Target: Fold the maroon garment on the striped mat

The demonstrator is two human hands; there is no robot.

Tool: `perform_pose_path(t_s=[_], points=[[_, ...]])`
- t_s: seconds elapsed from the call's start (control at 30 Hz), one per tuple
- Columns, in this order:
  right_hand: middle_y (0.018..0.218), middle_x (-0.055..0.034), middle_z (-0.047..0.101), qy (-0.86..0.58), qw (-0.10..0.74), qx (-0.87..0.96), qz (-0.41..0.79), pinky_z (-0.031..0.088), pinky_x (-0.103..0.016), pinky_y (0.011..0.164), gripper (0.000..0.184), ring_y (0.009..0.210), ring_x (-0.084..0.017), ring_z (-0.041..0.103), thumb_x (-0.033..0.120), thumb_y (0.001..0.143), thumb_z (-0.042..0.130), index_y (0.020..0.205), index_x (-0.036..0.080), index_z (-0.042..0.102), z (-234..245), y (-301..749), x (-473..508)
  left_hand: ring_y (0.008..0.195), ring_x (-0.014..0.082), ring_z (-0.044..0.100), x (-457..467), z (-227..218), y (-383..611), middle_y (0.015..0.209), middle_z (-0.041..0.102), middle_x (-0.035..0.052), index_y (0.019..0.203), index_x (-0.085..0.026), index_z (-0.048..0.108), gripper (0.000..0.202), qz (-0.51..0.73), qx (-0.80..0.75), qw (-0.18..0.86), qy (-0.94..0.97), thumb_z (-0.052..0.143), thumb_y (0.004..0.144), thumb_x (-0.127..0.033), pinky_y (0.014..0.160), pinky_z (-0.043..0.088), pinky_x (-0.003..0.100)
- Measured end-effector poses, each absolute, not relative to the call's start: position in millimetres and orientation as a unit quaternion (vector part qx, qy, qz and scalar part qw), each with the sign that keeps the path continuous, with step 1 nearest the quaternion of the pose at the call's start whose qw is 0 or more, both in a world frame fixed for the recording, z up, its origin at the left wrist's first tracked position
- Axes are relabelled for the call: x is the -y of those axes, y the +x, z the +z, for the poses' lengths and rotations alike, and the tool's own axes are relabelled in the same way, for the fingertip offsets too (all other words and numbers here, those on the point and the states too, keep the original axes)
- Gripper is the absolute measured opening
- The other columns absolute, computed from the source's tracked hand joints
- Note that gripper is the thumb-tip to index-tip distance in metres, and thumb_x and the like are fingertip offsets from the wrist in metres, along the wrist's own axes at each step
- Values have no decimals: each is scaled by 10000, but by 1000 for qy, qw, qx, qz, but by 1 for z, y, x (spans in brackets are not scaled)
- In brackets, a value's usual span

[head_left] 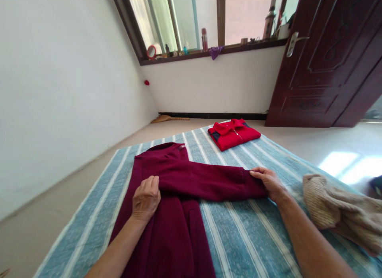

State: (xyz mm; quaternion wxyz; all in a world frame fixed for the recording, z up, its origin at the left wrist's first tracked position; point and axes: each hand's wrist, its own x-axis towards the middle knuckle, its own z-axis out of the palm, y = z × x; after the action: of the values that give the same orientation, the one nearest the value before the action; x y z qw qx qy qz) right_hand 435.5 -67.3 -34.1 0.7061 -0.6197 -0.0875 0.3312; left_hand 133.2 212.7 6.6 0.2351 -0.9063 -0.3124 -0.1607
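Note:
A maroon jacket point(176, 234) lies on the striped blue-and-white cover, its collar toward the far side. One sleeve point(215, 180) stretches across it to the right. At the cuff end, my right hand point(270, 183) is closed, pinching the fabric between thumb and fingers. My left hand point(146, 196) rests on the jacket near the shoulder end of that sleeve, its fingers curled closed on the cloth; the fingertips are partly hidden.
A folded red garment point(234, 134) lies at the far edge of the striped cover point(238, 222). To the right is a beige knitted garment point(337, 206). Beyond are a broom point(170, 118), a windowsill point(179, 57) with small items, and a dark red door point(325, 63).

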Motion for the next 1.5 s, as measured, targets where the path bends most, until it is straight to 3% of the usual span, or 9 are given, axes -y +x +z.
perform_pose_path(t_s=[0.1,0.3,0.57,0.93,1.07,1.27,1.5], points=[[561,4,634,-615,711,86,331,416,-229,413,201,456,-134,549,263,597,762,734,189,637,-32,434,67,894,290,581,-205,17,136,1015,625,126,1021,-141,622,268,-126,328,293,-889,478,795,-123,698,473,370],[569,2,639,-607,716,86,333,430,-226,421,207,464,-131,553,256,589,764,732,187,631,-29,431,67,799,250,565,-207,21,133,819,577,81,959,-144,618,210,-90,344,295,-887,459,826,-122,663,444,324],[565,1,636,-617,711,86,327,426,-240,415,218,465,-145,557,269,579,768,728,196,626,-28,433,67,784,228,570,-209,18,127,819,584,83,1029,-135,610,324,-64,304,285,-907,326,895,-56,652,434,309],[572,-4,643,-617,710,95,325,440,-253,420,219,472,-155,569,285,583,772,729,200,633,-29,433,68,870,234,600,-211,19,116,955,604,114,1148,-113,573,400,-38,276,199,-939,326,852,-9,740,491,322],[580,-6,647,-613,713,94,327,446,-251,417,229,469,-154,571,280,582,780,737,198,632,-28,431,69,959,228,613,-216,14,108,1030,614,118,1113,-120,583,405,-56,271,171,-946,298,850,-6,847,485,323],[603,-18,651,-600,719,106,336,463,-272,426,237,486,-175,588,295,588,776,741,204,618,-23,430,72,953,218,631,-218,5,101,1088,603,124,1093,-124,569,371,-75,292,163,-940,288,866,-37,837,497,308],[572,-10,629,-596,714,116,348,432,-275,411,232,458,-168,563,284,578,770,716,210,600,-22,427,74,837,194,605,-212,16,102,864,589,69,829,-170,566,236,-43,294,130,-946,357,838,-59,788,480,295]])
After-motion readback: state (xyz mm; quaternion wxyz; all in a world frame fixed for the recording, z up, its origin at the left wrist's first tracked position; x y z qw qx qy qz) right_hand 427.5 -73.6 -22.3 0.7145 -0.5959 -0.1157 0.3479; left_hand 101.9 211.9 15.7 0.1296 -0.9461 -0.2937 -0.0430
